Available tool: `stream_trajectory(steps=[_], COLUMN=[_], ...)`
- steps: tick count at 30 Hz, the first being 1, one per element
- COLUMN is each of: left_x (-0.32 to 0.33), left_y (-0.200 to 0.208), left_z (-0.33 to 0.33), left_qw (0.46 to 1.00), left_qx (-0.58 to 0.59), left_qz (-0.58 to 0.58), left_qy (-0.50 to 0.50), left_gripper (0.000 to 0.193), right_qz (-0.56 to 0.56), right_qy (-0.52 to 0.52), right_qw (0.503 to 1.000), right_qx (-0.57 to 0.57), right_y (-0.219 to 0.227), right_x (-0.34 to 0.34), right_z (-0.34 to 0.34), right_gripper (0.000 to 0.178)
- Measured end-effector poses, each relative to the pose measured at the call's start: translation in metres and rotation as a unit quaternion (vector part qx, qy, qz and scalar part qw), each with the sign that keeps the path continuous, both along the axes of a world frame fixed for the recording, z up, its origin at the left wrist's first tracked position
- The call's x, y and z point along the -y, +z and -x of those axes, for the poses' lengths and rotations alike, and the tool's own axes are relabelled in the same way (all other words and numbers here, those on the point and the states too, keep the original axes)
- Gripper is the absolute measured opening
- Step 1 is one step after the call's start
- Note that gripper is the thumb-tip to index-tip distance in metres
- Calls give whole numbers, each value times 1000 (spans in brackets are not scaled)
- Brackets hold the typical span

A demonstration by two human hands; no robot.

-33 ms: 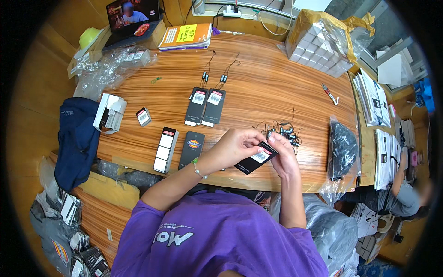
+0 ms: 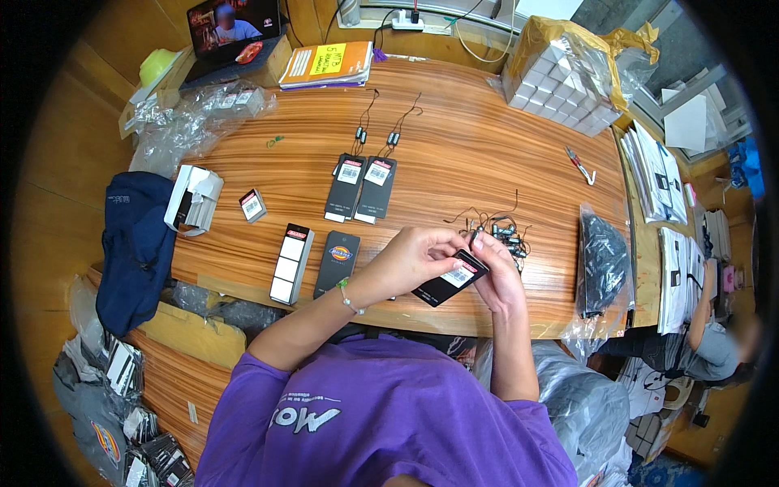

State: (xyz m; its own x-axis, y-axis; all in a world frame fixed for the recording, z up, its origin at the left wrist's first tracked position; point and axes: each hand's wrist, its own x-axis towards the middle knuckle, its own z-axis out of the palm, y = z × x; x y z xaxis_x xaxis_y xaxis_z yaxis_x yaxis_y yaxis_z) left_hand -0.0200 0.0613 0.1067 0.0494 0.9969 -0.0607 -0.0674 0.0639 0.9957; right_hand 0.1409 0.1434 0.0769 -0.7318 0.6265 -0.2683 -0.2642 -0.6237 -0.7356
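Note:
Close to the table's front edge, my left hand (image 2: 418, 258) pinches a black hang tag (image 2: 434, 290) with a white barcode sticker. My right hand (image 2: 501, 277) meets it at the tag's upper corner, thumb and fingers closed on a dark string (image 2: 476, 235). Whether the string passes through the tag's hole is hidden by my fingers. Just beyond lies a tangle of black strings (image 2: 510, 235) with small fasteners. Left of my hands are a stack of black tags (image 2: 337, 256) and a stack of white-panelled cards (image 2: 290, 266). Farther back rest two piles of strung tags (image 2: 345, 187).
Small stickered cards (image 2: 252, 205) and a white box (image 2: 195, 199) sit to the left, beside a navy cloth bag (image 2: 134, 243). Snips (image 2: 579, 165) and a plastic bag of black strings (image 2: 602, 264) lie right. Boxes (image 2: 560, 81) stand at the back; another person (image 2: 714, 349) is far right.

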Motion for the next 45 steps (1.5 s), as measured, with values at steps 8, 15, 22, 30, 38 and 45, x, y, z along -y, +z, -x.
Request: stream_trajectory(steps=[8, 15, 22, 30, 38, 45], left_x=[-1, -1, -6, -4, -1, 1], left_y=[-2, 8, 18, 19, 23, 27], left_z=[1, 6, 22, 23, 22, 21], left_qw=[999, 998, 969, 963, 969, 970], left_qx=[-35, -12, -86, -95, -38, -22], left_qz=[13, 7, -128, -143, -101, -100], left_qy=[4, 56, 191, 209, 224, 219], left_gripper=[22, 19, 17, 17, 13, 10], right_qz=[24, -2, -350, -508, -493, -625], right_qy=[-76, -139, -126, -75, -74, -108], right_qw=[992, 964, 919, 817, 815, 725], right_qx=[-102, -227, 126, 262, 295, 268], right_y=[7, 32, 65, 59, 59, 57], right_x=[-15, -40, -1, 17, 18, 14], right_z=[6, -6, 11, 31, 36, 42], right_gripper=[18, 19, 18, 16, 16, 12])
